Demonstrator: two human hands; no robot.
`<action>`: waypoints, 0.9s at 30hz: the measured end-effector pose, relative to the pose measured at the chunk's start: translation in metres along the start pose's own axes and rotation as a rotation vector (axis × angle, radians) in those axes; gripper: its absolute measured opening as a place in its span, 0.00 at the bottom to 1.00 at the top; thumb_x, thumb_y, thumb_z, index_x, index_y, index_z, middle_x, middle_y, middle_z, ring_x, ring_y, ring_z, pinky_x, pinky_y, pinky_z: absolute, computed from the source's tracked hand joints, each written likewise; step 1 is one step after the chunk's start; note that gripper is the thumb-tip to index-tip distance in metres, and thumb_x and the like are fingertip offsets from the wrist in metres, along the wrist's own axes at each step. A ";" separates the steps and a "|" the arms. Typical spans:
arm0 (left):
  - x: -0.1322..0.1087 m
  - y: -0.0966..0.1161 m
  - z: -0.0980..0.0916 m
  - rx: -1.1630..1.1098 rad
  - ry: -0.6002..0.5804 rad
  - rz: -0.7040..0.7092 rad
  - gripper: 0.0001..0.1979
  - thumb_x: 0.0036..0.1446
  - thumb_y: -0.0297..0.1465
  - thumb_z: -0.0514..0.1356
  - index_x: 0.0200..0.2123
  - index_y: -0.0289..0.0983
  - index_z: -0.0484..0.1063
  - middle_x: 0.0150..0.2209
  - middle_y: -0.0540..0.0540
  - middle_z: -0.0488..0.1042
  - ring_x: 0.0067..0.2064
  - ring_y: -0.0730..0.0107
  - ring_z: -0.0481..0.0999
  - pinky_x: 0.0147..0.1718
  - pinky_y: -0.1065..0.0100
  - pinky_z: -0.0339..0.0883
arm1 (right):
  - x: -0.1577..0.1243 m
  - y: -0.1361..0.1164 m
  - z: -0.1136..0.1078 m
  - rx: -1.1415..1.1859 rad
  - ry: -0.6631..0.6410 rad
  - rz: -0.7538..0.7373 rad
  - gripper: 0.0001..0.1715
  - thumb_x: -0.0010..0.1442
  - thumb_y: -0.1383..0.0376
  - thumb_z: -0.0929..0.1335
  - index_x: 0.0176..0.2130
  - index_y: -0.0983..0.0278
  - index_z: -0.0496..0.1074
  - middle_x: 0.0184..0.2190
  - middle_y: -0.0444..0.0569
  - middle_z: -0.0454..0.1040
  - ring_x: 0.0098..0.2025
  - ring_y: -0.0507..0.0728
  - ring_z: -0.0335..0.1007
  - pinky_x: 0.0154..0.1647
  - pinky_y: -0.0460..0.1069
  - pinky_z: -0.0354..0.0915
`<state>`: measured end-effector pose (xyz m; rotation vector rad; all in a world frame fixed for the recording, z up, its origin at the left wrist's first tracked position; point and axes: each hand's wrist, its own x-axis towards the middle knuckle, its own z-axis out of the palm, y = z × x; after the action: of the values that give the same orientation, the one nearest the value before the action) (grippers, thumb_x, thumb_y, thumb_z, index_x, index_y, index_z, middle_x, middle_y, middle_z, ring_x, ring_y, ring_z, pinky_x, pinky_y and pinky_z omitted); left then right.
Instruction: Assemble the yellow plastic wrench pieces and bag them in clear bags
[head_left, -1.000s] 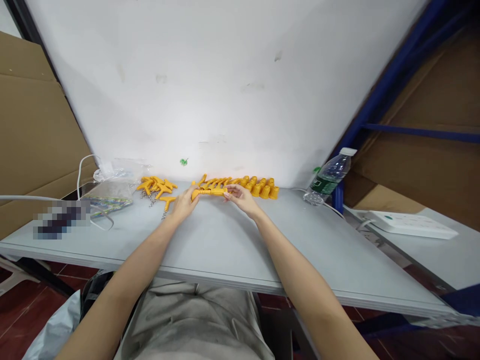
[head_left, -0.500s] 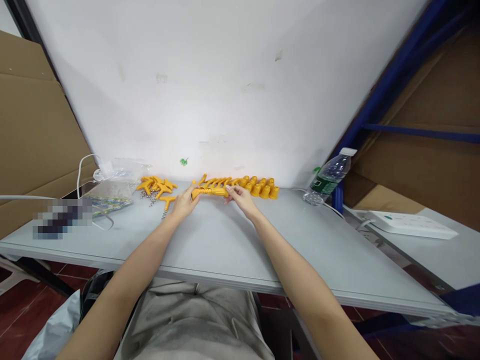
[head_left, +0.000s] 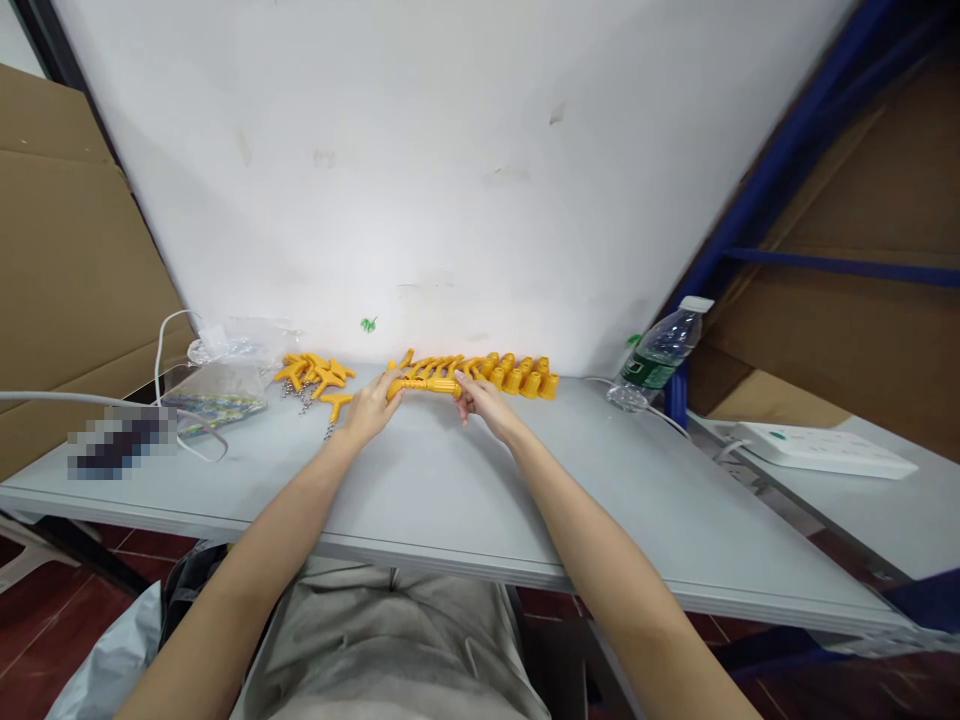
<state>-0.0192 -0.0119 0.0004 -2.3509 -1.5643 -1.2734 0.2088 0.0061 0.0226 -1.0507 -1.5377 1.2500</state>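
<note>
A long yellow plastic piece (head_left: pixel 424 385) lies crosswise near the far edge of the grey table (head_left: pixel 450 490). My left hand (head_left: pixel 367 408) pinches its left end and my right hand (head_left: pixel 484 397) pinches its right end. Just behind it runs a row of several yellow cone-shaped caps and stems (head_left: pixel 510 374) against the white wall. A loose pile of yellow T-shaped keys with small chains (head_left: pixel 313 375) sits to the left of my left hand.
Clear plastic bags (head_left: pixel 225 375) and a white cable (head_left: pixel 169 330) lie at the far left. A plastic water bottle (head_left: pixel 660 352) leans at the right. A white power strip (head_left: pixel 817 447) rests on a second table. Cardboard stands on both sides.
Both hands have slid the yellow piece a little farther from me, closer to the row by the wall. The grip on each end looks the same.
</note>
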 end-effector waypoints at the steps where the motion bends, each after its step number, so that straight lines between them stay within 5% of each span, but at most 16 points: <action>1: 0.000 0.001 0.000 -0.009 -0.001 0.009 0.14 0.62 0.32 0.55 0.50 0.40 0.69 0.39 0.46 0.77 0.35 0.68 0.75 0.38 0.70 0.66 | 0.001 0.001 0.002 -0.017 0.034 0.027 0.36 0.51 0.34 0.65 0.19 0.62 0.65 0.09 0.43 0.63 0.13 0.50 0.59 0.18 0.46 0.60; 5: 0.000 0.004 0.001 -0.045 0.009 -0.027 0.13 0.61 0.31 0.56 0.49 0.39 0.70 0.38 0.47 0.77 0.35 0.69 0.75 0.38 0.70 0.66 | 0.002 -0.001 0.002 -0.046 0.065 0.137 0.36 0.57 0.36 0.61 0.21 0.63 0.65 0.10 0.46 0.65 0.12 0.50 0.61 0.14 0.45 0.56; 8: 0.000 0.005 0.001 -0.060 -0.007 -0.086 0.12 0.61 0.31 0.57 0.48 0.39 0.70 0.34 0.48 0.76 0.33 0.69 0.74 0.36 0.71 0.66 | -0.002 -0.008 -0.004 0.023 -0.025 0.127 0.27 0.55 0.42 0.68 0.29 0.64 0.70 0.24 0.51 0.78 0.19 0.52 0.70 0.19 0.45 0.62; 11: 0.000 0.005 0.001 -0.066 -0.013 -0.115 0.13 0.60 0.31 0.56 0.48 0.40 0.70 0.32 0.50 0.75 0.31 0.70 0.73 0.35 0.71 0.65 | -0.005 -0.010 -0.007 0.093 -0.081 0.054 0.22 0.49 0.51 0.75 0.35 0.64 0.72 0.33 0.50 0.80 0.25 0.52 0.73 0.26 0.46 0.68; 18: -0.001 0.005 -0.001 -0.073 -0.018 -0.085 0.13 0.59 0.31 0.57 0.48 0.39 0.71 0.33 0.49 0.75 0.30 0.71 0.73 0.34 0.71 0.65 | -0.006 -0.011 0.004 0.044 0.026 0.035 0.30 0.49 0.41 0.71 0.20 0.62 0.63 0.11 0.43 0.65 0.12 0.47 0.56 0.13 0.45 0.53; 24: 0.000 0.005 0.001 -0.083 0.014 -0.075 0.12 0.59 0.31 0.58 0.47 0.40 0.70 0.37 0.48 0.76 0.30 0.72 0.72 0.34 0.72 0.64 | -0.008 -0.018 0.012 0.049 0.111 0.142 0.31 0.55 0.41 0.66 0.19 0.62 0.63 0.06 0.39 0.54 0.10 0.46 0.44 0.10 0.44 0.42; 27: 0.001 0.003 0.001 -0.095 -0.005 -0.085 0.13 0.59 0.32 0.57 0.48 0.40 0.70 0.33 0.50 0.76 0.29 0.73 0.71 0.32 0.73 0.63 | -0.008 -0.020 0.010 0.007 0.095 0.172 0.32 0.56 0.39 0.64 0.20 0.62 0.64 0.06 0.40 0.56 0.10 0.46 0.46 0.09 0.44 0.43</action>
<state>-0.0163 -0.0124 0.0011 -2.3675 -1.6573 -1.3908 0.1994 -0.0066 0.0398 -1.2415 -1.3935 1.3007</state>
